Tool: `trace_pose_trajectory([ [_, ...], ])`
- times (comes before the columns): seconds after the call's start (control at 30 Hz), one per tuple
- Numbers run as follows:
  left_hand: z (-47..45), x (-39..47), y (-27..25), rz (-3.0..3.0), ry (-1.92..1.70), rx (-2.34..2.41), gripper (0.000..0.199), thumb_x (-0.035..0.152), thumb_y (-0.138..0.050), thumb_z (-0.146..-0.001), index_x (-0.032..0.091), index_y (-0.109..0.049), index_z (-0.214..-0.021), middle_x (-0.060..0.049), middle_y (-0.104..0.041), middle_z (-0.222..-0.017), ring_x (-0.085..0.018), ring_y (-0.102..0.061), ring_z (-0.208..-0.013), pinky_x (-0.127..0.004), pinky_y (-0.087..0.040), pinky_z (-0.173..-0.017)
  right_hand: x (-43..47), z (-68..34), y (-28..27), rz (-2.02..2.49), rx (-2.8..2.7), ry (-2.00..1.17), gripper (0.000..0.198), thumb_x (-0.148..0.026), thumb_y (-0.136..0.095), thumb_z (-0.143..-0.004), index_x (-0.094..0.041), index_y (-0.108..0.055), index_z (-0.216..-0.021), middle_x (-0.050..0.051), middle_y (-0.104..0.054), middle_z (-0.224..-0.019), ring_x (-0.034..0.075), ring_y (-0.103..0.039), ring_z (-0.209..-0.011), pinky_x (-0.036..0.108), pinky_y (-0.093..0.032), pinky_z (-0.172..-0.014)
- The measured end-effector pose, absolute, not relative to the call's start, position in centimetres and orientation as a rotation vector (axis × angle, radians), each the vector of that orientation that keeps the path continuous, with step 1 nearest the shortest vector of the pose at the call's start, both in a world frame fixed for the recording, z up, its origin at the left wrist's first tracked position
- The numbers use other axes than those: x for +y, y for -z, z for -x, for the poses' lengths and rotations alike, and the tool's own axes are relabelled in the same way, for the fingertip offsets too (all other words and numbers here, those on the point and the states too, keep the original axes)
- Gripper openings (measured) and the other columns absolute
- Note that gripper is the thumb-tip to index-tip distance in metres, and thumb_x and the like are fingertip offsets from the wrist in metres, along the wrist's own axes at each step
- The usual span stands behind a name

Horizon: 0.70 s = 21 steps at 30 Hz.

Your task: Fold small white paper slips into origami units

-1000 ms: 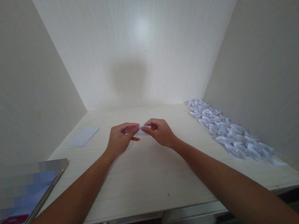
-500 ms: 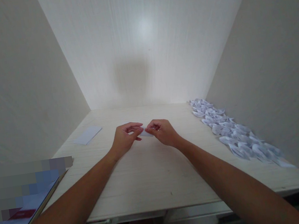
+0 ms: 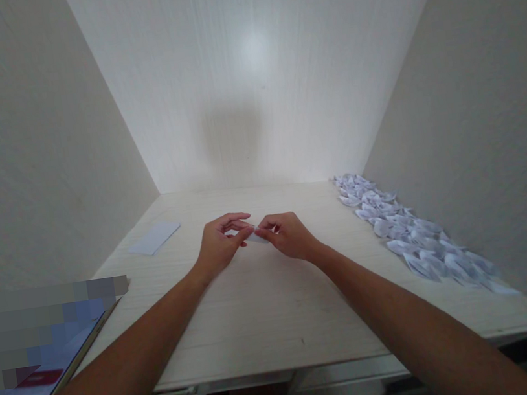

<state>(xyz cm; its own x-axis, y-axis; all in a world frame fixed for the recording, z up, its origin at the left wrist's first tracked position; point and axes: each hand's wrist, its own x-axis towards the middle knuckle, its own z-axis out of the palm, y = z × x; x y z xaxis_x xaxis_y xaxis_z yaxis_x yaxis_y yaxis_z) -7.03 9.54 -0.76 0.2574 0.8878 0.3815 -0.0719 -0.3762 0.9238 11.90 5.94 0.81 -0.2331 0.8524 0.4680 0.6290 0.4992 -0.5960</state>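
Note:
A small piece of white paper (image 3: 256, 238) is held between my two hands above the middle of the pale table (image 3: 239, 305). My left hand (image 3: 223, 241) pinches its left side with thumb and fingers, the index finger raised a little. On the other side my right hand (image 3: 284, 235) has thumb and fingertips closed on the paper. Most of the sheet is hidden behind the fingers, so its folds cannot be made out.
Flat white paper (image 3: 155, 238) lies at the left. Along the right wall runs a long heap of folded white paper pieces (image 3: 408, 229). A partly blurred blue-and-red flat item (image 3: 43, 377) sits at the front left. Panels (image 3: 247, 82) enclose the table on three sides.
My left index finger has lifted slightly off the paper. My right hand has shifted down a touch, and the paper is tilted a little differently. All else is unchanged.

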Motion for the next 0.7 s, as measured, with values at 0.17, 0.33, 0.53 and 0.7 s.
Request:
trace_pose_trajectory([
  [0.17,7.14,9.55,0.43,-1.586,-1.28,0.758,0.038,0.035,-0.089,-0.066,0.013,-0.076,-0.094,-0.005,-0.076,-0.073,-0.016,-0.069,-0.063,-0.025,-0.058,-0.051,5.86,-11.93,-0.88,1.196,-1.978,-0.345,0.016,-0.023,-0.068,-0.093,-0.017,-0.077,-0.081,0.002,-0.076,-0.076,0.013,-0.061,-0.066,0.025,-0.043,-0.067],
  [0.33,7.06,9.34,0.38,-1.49,-1.237,0.767,0.052,0.039,-0.09,-0.064,0.013,-0.073,-0.106,-0.005,-0.077,-0.077,-0.019,-0.07,-0.068,-0.027,-0.06,-0.051,5.86,-11.89,-1.08,1.231,-1.957,-0.344,0.017,-0.025,-0.068,-0.093,-0.018,-0.077,-0.08,0.002,-0.076,-0.075,0.013,-0.061,-0.066,0.025,-0.043,-0.067],
  [0.53,7.13,9.44,0.39,-1.522,-1.237,0.786,0.047,0.036,-0.09,-0.063,0.013,-0.074,-0.099,-0.004,-0.075,-0.072,-0.017,-0.068,-0.063,-0.026,-0.058,-0.05,5.96,-11.94,-0.85,1.233,-1.923,-0.376,0.017,-0.024,-0.068,-0.092,-0.018,-0.075,-0.077,0.001,-0.075,-0.073,0.013,-0.061,-0.066,0.025,-0.042,-0.066],
  [0.7,7.26,9.54,0.15,-1.598,-1.237,0.783,0.037,0.034,-0.089,-0.065,0.013,-0.073,-0.091,-0.003,-0.075,-0.07,-0.015,-0.066,-0.057,-0.026,-0.058,-0.05,5.98,-11.89,-0.6,1.195,-1.961,-0.362,0.017,-0.026,-0.067,-0.094,-0.016,-0.075,-0.083,0.003,-0.075,-0.077,0.013,-0.06,-0.067,0.025,-0.042,-0.067],
])
